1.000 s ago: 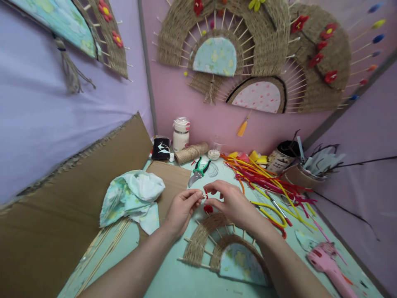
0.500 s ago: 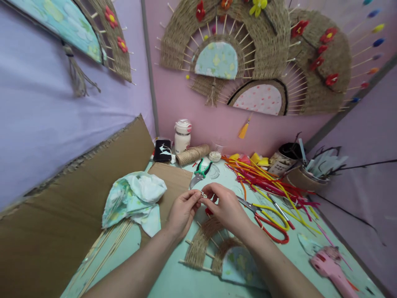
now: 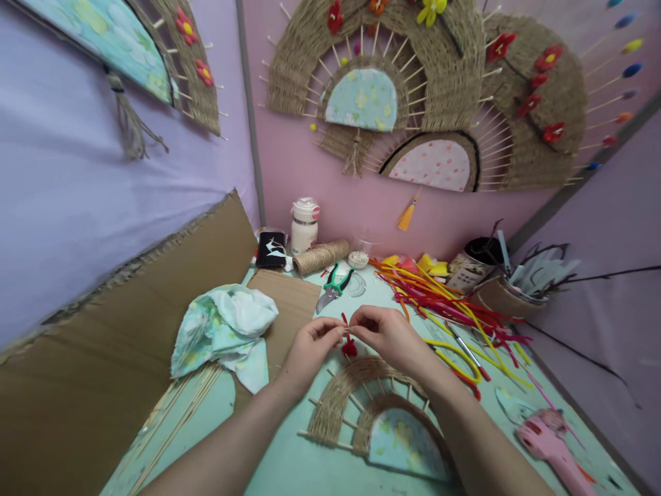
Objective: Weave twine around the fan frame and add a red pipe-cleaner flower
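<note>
My left hand [image 3: 314, 348] and my right hand [image 3: 385, 336] meet above the table, thumbs and forefingers pinched close together. Something tiny and pale lies between the fingertips, too small to make out. Just behind and below them is a red fuzzy flower shape [image 3: 350, 348] with a red stem; whether the fingers touch the stem I cannot tell. Nearer me lies a small woven twine fan [image 3: 330, 412] on sticks, its half-round centre covered in blue-green patterned cloth [image 3: 405, 441]. My right forearm covers part of its right side.
Beyond my hands lie green-handled pruning shears [image 3: 334, 288] and a twine roll [image 3: 321, 257]. Scissors [image 3: 457, 355] and colourful pipe cleaners [image 3: 449, 296] are on the right, with a pink glue gun [image 3: 555, 448]. Crumpled cloth [image 3: 222, 331] and thin sticks [image 3: 180, 413] lie left, beside upright cardboard [image 3: 129, 331].
My right hand has shifted slightly right, and its fingers have drawn together. More of the red flower and its stem shows, and more of the fan. The pale bit between my fingers shows less.
</note>
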Demonstrator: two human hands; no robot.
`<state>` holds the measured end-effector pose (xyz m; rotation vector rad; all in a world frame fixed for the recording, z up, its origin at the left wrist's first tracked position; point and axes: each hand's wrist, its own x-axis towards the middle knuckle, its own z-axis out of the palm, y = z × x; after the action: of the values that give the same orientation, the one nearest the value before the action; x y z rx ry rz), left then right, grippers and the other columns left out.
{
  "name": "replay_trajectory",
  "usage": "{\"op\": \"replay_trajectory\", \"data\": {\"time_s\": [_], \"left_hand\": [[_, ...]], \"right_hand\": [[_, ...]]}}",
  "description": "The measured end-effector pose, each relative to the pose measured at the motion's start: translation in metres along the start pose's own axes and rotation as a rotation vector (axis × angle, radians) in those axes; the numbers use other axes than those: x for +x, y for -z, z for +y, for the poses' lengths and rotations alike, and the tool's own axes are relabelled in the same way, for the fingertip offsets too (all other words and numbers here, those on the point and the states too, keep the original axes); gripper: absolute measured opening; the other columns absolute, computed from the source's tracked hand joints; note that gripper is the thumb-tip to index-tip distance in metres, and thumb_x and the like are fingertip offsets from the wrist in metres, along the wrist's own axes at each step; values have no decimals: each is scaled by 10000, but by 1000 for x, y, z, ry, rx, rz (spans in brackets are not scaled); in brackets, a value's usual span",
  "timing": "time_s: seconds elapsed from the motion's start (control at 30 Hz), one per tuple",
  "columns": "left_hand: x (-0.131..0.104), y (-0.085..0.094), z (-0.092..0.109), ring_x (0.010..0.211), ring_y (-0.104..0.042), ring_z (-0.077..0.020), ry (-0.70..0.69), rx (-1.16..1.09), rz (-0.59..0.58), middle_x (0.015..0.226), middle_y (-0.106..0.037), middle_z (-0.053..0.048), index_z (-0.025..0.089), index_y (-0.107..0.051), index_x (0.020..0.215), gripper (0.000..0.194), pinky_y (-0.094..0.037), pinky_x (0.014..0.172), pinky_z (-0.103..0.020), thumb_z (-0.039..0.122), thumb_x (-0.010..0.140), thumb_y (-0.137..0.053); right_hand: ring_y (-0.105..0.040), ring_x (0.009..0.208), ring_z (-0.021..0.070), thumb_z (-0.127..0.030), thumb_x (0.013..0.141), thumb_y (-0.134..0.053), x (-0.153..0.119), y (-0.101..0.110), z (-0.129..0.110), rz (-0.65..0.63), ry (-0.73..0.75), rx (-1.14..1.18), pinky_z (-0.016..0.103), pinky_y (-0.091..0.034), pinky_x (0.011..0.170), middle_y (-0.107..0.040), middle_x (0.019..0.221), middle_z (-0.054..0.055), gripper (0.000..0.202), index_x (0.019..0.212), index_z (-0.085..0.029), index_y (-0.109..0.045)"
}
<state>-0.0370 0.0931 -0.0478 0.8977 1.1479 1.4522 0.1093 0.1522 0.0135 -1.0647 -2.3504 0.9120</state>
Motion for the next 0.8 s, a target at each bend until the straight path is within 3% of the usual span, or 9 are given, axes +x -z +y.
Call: {"op": "replay_trajectory", "data": {"time_s": [0.17, 0.33, 0.67, 0.8], "left_hand": [[-1, 1, 2, 768, -600, -167, -176, 347, -93, 787, -688, -46, 165, -697, 783, 132, -438, 724, -258, 254, 772, -600], [-2, 1, 0, 740, -585, -155, -300, 518, -119, 743, -674, -28, 177, -691, 729, 133, -424, 697, -241, 205, 780, -572], [-1, 1, 1, 676, -583, -151, -188, 420, -120, 695, -679, -24, 170, -686, 688, 164, -418, 652, -236, 269, 772, -587], [2, 4, -2, 661, -556, -153, -70, 303, -16, 687, -657, -27, 160, -682, 722, 183, -403, 630, -242, 331, 741, -620]], "right_hand": [[-484, 576, 87, -182, 767, -550, -4, 9, 3, -77, 25, -86, 190, -328, 551, -608, 621, -43, 92, 726, -192, -632], [-486, 576, 83, -153, 740, -558, -6, 8, 1, -96, 23, -180, 191, -306, 535, -618, 626, -53, 94, 717, -203, -633], [-508, 591, 87, -127, 735, -536, -3, 7, 2, -97, -7, -103, 194, -332, 549, -626, 639, -54, 119, 733, -205, -625], [-576, 696, 119, -254, 803, -541, 0, 6, 7, -32, -34, 9, 220, -397, 642, -671, 767, -9, 124, 848, -199, -643]]}}
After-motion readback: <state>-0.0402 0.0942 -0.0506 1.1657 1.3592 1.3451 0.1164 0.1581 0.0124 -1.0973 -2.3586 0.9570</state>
